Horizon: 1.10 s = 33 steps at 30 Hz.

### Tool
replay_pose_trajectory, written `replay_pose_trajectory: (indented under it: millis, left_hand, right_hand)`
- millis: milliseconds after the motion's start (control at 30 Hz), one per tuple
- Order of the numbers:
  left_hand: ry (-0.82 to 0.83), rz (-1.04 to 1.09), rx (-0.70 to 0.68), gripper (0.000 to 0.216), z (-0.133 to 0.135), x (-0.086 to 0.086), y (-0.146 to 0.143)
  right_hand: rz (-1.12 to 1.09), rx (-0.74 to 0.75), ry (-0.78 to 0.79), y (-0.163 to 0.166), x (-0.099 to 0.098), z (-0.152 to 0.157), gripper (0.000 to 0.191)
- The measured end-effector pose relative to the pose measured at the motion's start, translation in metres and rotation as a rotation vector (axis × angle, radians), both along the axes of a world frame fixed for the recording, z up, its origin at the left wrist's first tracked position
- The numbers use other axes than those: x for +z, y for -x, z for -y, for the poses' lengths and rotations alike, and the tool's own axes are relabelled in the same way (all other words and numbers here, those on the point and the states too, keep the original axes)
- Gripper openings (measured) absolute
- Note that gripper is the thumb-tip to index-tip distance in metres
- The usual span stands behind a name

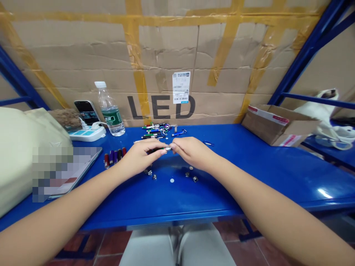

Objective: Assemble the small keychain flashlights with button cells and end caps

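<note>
While it is gripped by left hand (140,157), mini flashlight (163,149) is pinched by right hand (191,153). Parts (195,179) are scattered below.

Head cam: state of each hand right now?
Left hand: closed on small keychain torch.
Right hand: pinching the same torch's silver end.

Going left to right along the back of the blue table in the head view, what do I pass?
Cream bag → phone → water bottle → pile of keychain flashlights → open cardboard box → white bag on the next shelf. The left hand and right hand hold one flashlight in front of the pile.
</note>
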<state>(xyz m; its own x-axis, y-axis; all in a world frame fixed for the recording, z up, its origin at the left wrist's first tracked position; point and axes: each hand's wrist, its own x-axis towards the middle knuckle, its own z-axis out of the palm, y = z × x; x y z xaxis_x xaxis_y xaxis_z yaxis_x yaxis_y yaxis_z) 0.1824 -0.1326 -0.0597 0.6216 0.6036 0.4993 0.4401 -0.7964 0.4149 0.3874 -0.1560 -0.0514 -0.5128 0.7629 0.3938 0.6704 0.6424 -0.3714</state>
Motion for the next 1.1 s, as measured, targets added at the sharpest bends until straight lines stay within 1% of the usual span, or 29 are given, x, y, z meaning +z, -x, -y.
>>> replay_pose_trajectory:
  millis: [67, 100, 133, 233, 300, 333, 400, 533, 700, 767, 833, 900, 1000, 1067, 1100]
  left_hand:
    - [0.030, 0.029, 0.019, 0.029, 0.001, 0.000, -0.001]
    - [0.001, 0.040, 0.033, 0.029, 0.002, -0.001, -0.001]
    - [-0.054, 0.049, 0.048, 0.028, 0.003, -0.001, -0.001]
    - [-0.282, 0.050, 0.079, 0.026, 0.004, -0.002, 0.000]
    - [-0.384, 0.032, 0.079, 0.026, 0.004, -0.003, 0.000]
    - [-0.403, 0.022, 0.076, 0.025, 0.003, -0.003, 0.000]
    - [-0.385, 0.011, 0.077, 0.025, 0.002, -0.003, 0.000]
    - [-0.256, 0.036, 0.069, 0.024, 0.001, -0.001, -0.003]
    - [-0.095, 0.045, 0.048, 0.023, 0.001, 0.001, -0.005]
    - [-0.026, 0.071, 0.072, 0.024, -0.001, 0.003, -0.001]
    - [0.018, 0.157, 0.190, 0.026, -0.009, 0.006, 0.008]
    - [0.001, 0.303, 0.409, 0.026, -0.025, 0.012, 0.026]
    - [-0.134, 0.516, 0.732, 0.027, -0.062, 0.026, 0.065]
    - [-0.176, 0.557, 0.955, 0.032, -0.091, 0.038, 0.096]
    - [-0.162, 0.551, 1.069, 0.036, -0.104, 0.044, 0.110]
  right_hand:
    - [0.051, -0.058, -0.052, 0.003, 0.000, 0.001, 0.032]
    - [0.020, -0.087, -0.040, 0.006, -0.001, 0.001, 0.034]
    - [-0.043, -0.107, -0.004, 0.009, -0.002, 0.002, 0.036]
    - [-0.286, -0.116, 0.185, 0.018, -0.006, 0.001, 0.046]
    - [-0.359, -0.104, 0.263, 0.020, -0.008, -0.001, 0.048]
    - [-0.366, -0.102, 0.268, 0.019, -0.008, -0.001, 0.047]
    - [-0.349, -0.091, 0.236, 0.016, -0.006, -0.002, 0.045]
    - [-0.266, -0.029, 0.151, 0.009, 0.000, 0.000, 0.040]
    - [-0.210, -0.045, 0.127, 0.006, 0.004, -0.001, 0.039]
    - [-0.210, -0.062, 0.128, 0.003, 0.004, -0.003, 0.039]
    - [-0.227, -0.104, 0.116, -0.002, 0.004, -0.006, 0.041]
    - [-0.263, -0.155, 0.096, -0.009, 0.004, -0.010, 0.042]
    - [-0.317, -0.209, 0.068, -0.018, 0.005, -0.016, 0.041]
    - [-0.341, -0.228, 0.047, -0.022, 0.005, -0.019, 0.041]
    - [-0.349, -0.235, 0.036, -0.024, 0.006, -0.020, 0.041]
